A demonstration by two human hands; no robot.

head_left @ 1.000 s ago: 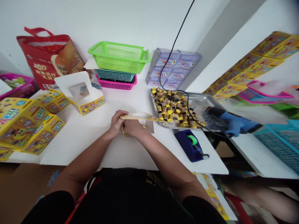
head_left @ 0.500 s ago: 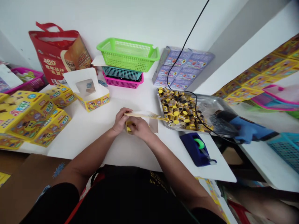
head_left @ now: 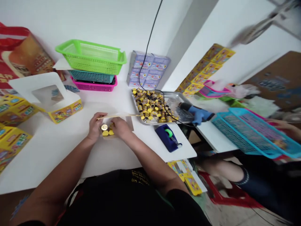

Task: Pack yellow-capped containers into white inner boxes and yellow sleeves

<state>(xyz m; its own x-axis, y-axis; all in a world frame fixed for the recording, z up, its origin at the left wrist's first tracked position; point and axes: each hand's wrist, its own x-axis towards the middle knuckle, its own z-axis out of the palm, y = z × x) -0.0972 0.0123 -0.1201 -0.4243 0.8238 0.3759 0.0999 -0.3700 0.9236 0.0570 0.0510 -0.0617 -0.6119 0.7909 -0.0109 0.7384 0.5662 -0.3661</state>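
Open box (head_left: 108, 137) set sideways on the white table (head_left: 110, 158)

Its long axis runs left to right, mouth upward, lid raised behind. The left hand (head_left: 94, 127) pinches its left end; the right hand (head_left: 121, 127) dips inside, finger grip hidden. Beyond stand a tray (head_left: 187, 117) of small tubs (head_left: 150, 108), stacked baskets (head_left: 91, 59) and a white wall (head_left: 101, 18).

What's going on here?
A person has both hands at an open box on the white table. The left hand holds its left side; the right hand reaches in beside several yellow cylinders, its grip hidden. More cylinders lie heaped in a metal tray to the right, behind a blue tape dispenser. Another opened box stands left.
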